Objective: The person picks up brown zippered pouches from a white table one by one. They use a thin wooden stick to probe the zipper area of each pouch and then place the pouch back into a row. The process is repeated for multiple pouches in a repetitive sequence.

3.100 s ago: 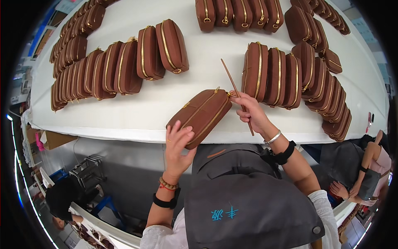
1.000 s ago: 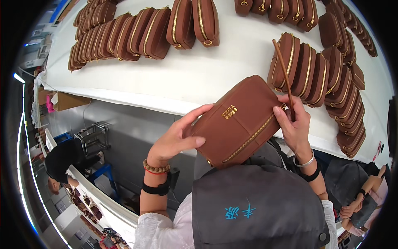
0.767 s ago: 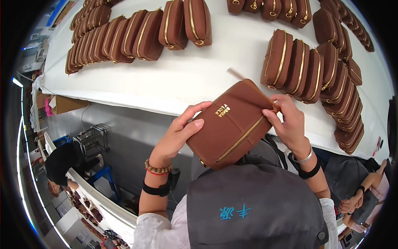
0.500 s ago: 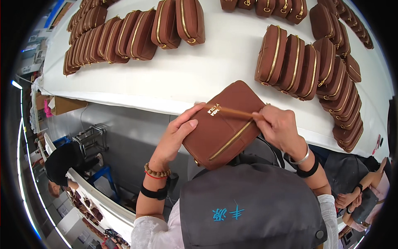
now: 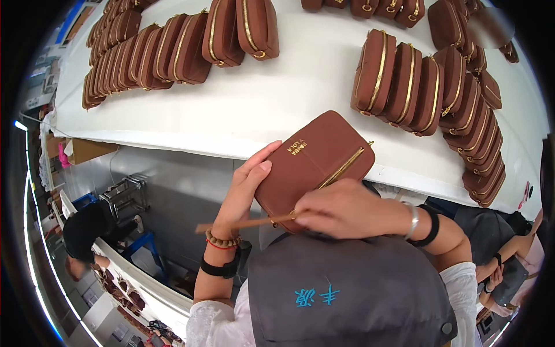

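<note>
A small brown leather bag with gold lettering and a gold front zipper is tilted over the table's near edge. My left hand grips its left side, thumb on the front face and fingers along the edge. My right hand is closed at the lower end of the zipper, covering part of it. From its pinched fingers a thin brown strip sticks out to the left, across my left wrist. A bit of gold shows at the fingertips; how the strip joins the bag is hidden.
Rows of similar brown bags stand on the white table, at the back left and at the right. A blurred brown shape is at the far right. A person sits at the left; another person's folded arms are at the right.
My right hand has moved down and left, from the zipper's upper right end to its lower end. The brown strip swung from across the bag's front to beside my left wrist.
</note>
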{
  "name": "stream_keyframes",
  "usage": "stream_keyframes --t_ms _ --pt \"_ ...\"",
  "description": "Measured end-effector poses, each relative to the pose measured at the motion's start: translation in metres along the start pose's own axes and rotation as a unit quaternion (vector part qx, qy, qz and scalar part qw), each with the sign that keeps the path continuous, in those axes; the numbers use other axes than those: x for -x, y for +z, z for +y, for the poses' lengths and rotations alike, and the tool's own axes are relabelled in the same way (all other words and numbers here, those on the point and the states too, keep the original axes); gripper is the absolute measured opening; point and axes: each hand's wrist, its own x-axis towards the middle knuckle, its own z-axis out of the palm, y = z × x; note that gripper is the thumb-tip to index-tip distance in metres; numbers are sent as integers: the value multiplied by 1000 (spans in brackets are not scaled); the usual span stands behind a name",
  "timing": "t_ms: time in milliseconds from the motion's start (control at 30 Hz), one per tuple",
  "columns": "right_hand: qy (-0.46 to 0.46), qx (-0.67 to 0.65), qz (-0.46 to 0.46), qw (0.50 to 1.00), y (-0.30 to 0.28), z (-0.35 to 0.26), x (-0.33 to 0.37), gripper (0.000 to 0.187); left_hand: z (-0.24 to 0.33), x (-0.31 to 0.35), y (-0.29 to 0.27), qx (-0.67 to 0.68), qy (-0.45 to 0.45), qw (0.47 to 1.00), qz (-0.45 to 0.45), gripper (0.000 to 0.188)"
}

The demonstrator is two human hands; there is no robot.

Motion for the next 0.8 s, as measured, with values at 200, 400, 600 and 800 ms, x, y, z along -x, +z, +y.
stream_keyframes --t_ms 200,400,600,800 --pt "247 85 287 922 -59 44 23 33 17 -4 -35 -37 37 996 -74 52" --pt "296 -288 252 875 -28 66 -4 70 31 -36 -65 -43 57 988 -138 57" --pt "307 -285 302 856 -18 72 -28 74 23 -58 -71 -309 208 925 71 42" --pt "341 -282 327 835 -15 70 -38 70 11 -51 -54 -516 382 763 70 30"
